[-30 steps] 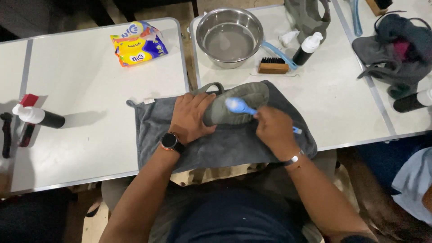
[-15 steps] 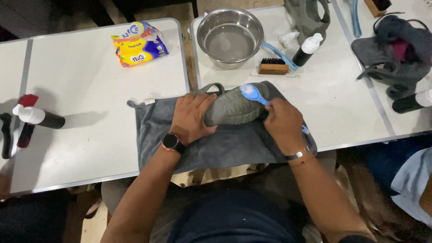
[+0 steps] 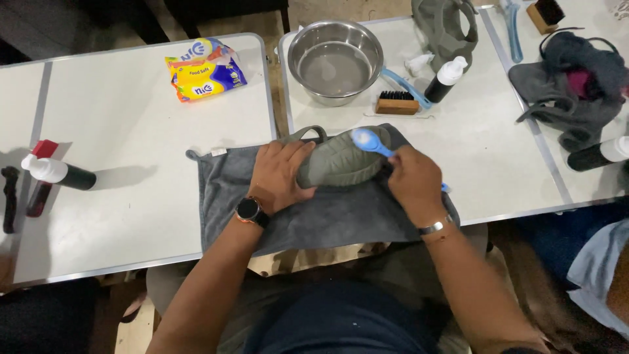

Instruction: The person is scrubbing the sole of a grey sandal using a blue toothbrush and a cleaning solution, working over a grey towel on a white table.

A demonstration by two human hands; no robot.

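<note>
The olive-grey shoe lay sole-up on a grey towel spread over the near edge where two white tables met. The left hand rested flat on the heel end, fingers curled over it and pressing it down. The right hand was clenched round the handle of a blue brush, whose head sat on the toe end of the sole.

Handling, as judged: the shoe looked light and moulded from a soft, rubbery material, with a ribbed sole and a heel strap at the far left. It would likely flex under pressure and be slippery if wet, so a broad hold across the heel or sides would be surer than a pinch. The towel beneath should check sliding.

Against the picture half a second earlier, the brush head had shifted left and slightly nearer along the sole, and the right hand had moved with it. The left hand's hold was unchanged, and the shoe had not visibly moved.

Also noted: a steel bowl of water far of the shoe, a wooden brush and a white-capped dark bottle beside it, and a yellow packet at far left.
</note>
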